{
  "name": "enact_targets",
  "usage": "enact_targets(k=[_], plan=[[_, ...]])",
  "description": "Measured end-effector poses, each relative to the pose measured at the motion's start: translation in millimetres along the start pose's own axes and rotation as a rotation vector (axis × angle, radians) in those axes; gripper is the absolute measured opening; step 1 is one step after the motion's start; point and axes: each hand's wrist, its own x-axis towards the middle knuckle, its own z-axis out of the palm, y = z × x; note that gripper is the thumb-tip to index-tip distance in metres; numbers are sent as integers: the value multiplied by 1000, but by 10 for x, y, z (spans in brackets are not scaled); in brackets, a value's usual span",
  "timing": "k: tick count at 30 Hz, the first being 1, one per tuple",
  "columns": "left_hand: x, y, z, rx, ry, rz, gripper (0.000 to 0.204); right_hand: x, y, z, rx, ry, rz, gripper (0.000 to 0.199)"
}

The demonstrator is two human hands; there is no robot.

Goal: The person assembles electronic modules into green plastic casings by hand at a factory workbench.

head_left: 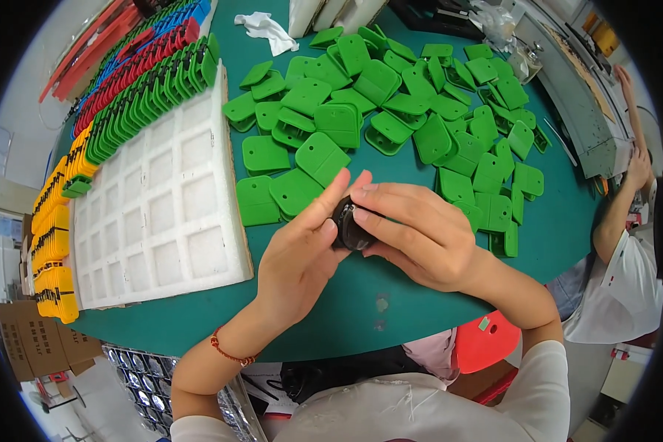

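Observation:
Between my two hands, above the green table, is a small round black part (352,227); its exact kind is hard to make out. My left hand (302,254) supports it from the left, fingers closed against its side. The fingers of my right hand (423,232) press on it from the right and top. Just beyond my hands lies a loose heap of green plastic folded pieces (324,158), each with a small hole. A beaded bracelet (228,350) circles my left wrist.
To the left lies a white foam tray (232,254) with square pockets. Rows of green (155,85), red (129,70) and yellow pieces (55,243) line its far and left sides. A white cloth (267,31) lies at the back. At right, another person's arm (622,191) rests near a grey machine (586,110).

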Motion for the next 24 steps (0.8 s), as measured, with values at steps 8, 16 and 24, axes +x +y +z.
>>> enact_targets(k=[8,16,24], plan=[[-15,-14,-25,36,-50,-15,53,13,9,-5,-35,14,-28,41],[-18,-29,-42,155,-46,12,50,22,1,-32,-23,2,-15,41],[-27,-37,-1,184,-26,31,59,17,-3,-38,-26,0,-9,41]])
